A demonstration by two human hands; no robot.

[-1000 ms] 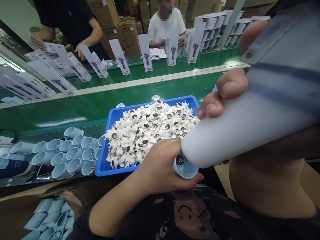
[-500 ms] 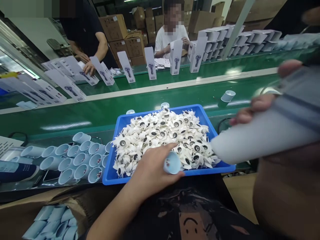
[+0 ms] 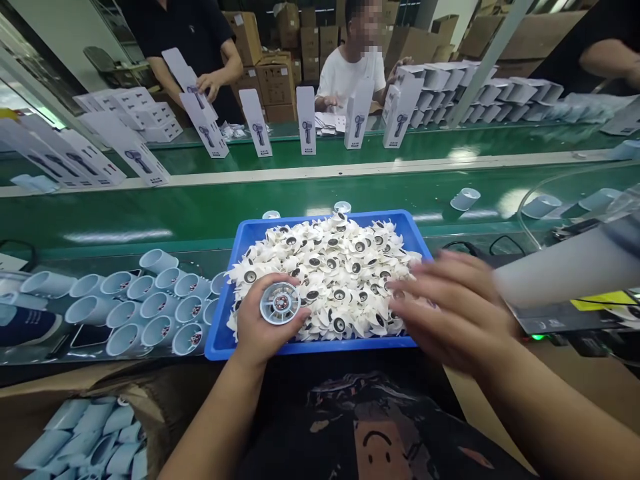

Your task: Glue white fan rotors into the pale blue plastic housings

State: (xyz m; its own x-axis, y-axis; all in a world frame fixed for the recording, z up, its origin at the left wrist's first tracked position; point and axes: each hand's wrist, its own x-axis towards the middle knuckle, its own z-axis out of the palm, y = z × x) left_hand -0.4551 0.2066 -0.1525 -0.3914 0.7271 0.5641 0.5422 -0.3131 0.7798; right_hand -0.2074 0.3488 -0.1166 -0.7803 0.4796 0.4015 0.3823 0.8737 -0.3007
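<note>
My left hand (image 3: 263, 320) is wrapped round a light blue cup-shaped housing (image 3: 280, 303), whose round spoked end faces up at me. It is held over the front left of a blue tray (image 3: 320, 348). White fan blades (image 3: 340, 287) with dark round hubs are heaped in that tray. Over the tray's right side, my right hand (image 3: 455, 310) is blurred, its fingers stretched out and holding nothing that I can see. A pale cylindrical object (image 3: 565, 267), partly cut off by the frame, lies just beyond my right hand.
Light blue housings (image 3: 125, 339) stand in rows left of the tray; more fill a carton (image 3: 165, 407) below. A few housings (image 3: 465, 199) sit on the green conveyor (image 3: 200, 220). White printed boxes (image 3: 307, 123) stand along its far side, where co-workers (image 3: 350, 73) handle boxes.
My left hand has moved left and turned the housing, so its spoked end now shows. My right hand has come away from the pale cylinder and in over the tray.
</note>
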